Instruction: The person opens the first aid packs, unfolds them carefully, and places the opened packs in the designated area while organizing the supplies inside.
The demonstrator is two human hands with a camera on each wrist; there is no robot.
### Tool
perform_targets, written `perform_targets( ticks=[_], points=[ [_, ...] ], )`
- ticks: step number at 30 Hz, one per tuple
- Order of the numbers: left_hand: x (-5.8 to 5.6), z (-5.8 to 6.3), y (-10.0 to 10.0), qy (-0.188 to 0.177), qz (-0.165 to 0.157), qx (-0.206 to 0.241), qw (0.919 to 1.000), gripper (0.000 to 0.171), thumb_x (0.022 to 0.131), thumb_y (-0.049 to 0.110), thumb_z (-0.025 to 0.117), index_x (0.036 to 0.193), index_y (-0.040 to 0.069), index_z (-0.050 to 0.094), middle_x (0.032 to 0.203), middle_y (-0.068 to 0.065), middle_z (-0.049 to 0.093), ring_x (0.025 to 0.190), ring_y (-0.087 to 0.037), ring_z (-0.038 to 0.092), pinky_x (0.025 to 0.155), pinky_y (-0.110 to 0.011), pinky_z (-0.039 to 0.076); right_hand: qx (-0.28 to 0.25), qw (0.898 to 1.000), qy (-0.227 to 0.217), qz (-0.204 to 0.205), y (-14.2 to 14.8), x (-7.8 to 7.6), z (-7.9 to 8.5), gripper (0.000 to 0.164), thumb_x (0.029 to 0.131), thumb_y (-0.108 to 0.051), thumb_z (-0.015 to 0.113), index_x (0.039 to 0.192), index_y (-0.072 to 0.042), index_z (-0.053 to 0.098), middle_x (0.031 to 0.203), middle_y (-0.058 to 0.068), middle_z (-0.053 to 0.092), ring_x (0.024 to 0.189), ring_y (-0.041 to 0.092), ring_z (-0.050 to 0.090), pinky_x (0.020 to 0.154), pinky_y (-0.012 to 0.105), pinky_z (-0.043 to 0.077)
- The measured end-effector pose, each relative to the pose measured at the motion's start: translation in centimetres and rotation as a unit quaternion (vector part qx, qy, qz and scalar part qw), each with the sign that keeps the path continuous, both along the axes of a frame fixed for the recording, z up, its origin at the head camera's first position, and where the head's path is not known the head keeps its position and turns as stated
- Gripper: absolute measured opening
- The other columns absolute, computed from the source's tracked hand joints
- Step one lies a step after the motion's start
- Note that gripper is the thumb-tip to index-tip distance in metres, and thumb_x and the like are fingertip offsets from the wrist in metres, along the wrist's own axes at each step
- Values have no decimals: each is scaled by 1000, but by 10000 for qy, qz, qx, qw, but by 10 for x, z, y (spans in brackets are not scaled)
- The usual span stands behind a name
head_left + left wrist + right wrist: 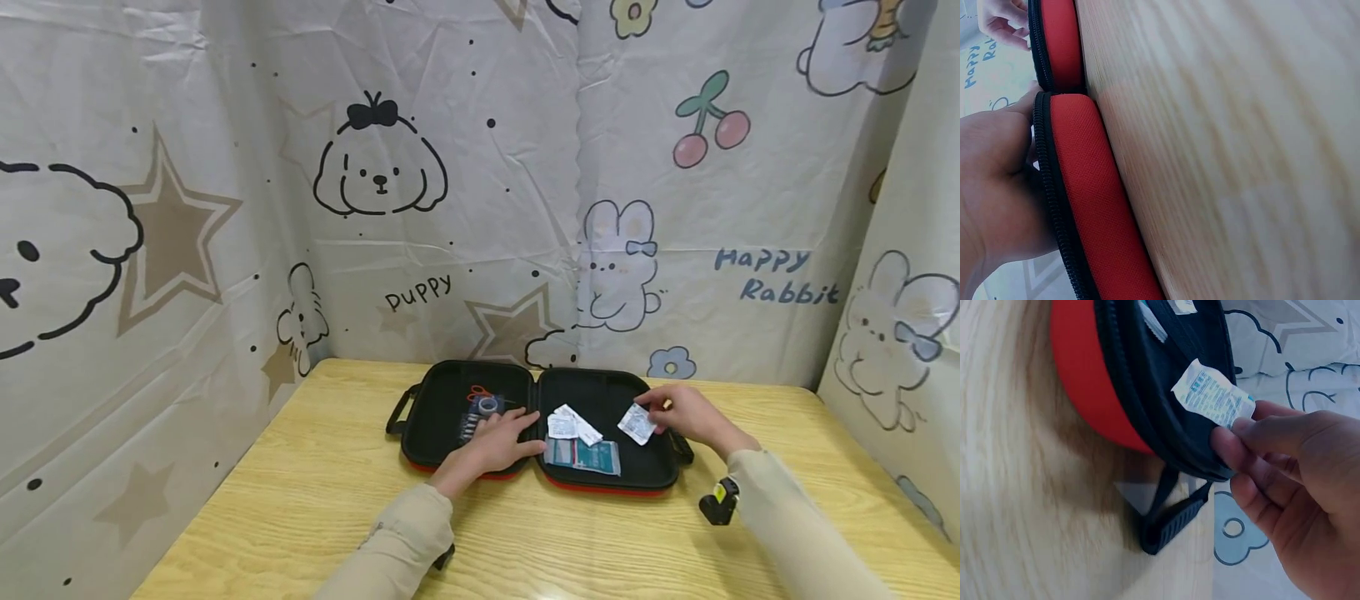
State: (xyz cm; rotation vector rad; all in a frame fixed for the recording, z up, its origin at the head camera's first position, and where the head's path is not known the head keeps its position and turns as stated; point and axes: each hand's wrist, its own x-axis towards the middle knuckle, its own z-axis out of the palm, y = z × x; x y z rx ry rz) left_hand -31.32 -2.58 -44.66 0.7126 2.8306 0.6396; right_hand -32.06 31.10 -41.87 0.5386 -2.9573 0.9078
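A zip-up case with a black lining and red outside (1094, 181) lies unfolded on the table. Between thumb and fingers, my right hand (692, 414) pinches a small white printed sachet (1213, 395) over the right half. My left hand (491, 443) reaches across the left half to the hinge, fingers spread, with no object visible in its grip. Close to its fingers are a roll of tape (487, 406) and orange-handled scissors (480, 392). In the right half, white sachets (564, 425) overlap a teal and white packet (596, 457).
The case has a black handle (402, 410) on its left side and another handle (1175, 522) on its right. Patterned cloth (450, 250) hangs behind the wooden table (292, 500) and along both sides. A dark wrist camera (718, 502) sits at my right cuff.
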Motion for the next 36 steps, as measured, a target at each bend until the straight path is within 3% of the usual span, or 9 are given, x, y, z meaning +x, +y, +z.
perform_targets(
  ticks=[8,20,23,28,32,36],
  points=[
    [0,2,1,-3,33,-5,10000,64,98,52,54,153,22,41,159,-9,37,140,-39,37,116,-62,21,38,9984,-451,-347,-13,-4,-5,30,89,5,60,118,7,67,80,7,57,67,16,61,61,27,49],
    [-1,0,0,-14,10,19,10000,64,98,53,54,153,23,41,159,-10,36,139,-38,37,116,-61,22,690,9945,-359,-696,-31,-9,-11,29,85,4,59,112,7,69,74,6,57,64,16,53,59,27,42],
    [0,1,0,-30,34,6,10000,64,98,53,53,153,24,40,159,-9,36,140,-37,37,116,-61,21,720,9960,-250,-470,-39,-11,-9,28,83,4,60,109,7,70,73,6,58,64,16,54,59,28,45],
    [-1,0,1,12,14,-2,10000,64,98,53,54,153,24,41,158,-9,37,140,-38,37,115,-61,22,693,9972,-237,-157,-47,-14,-11,27,85,2,64,111,5,71,89,10,68,77,19,60,75,39,54],
    [-1,-1,1,-9,37,-8,10000,63,98,53,54,153,24,41,158,-9,37,140,-38,37,116,-61,22,630,9979,-152,-28,-48,-14,-15,29,86,0,66,115,4,69,105,17,70,94,27,63,92,52,51],
    [-1,-1,1,9,72,-16,10000,64,98,53,54,153,23,42,158,-10,37,139,-38,38,116,-61,22,638,9978,121,-122,-45,-12,-16,32,87,-3,67,117,5,68,111,21,68,100,33,63,94,55,49]
  ],
)
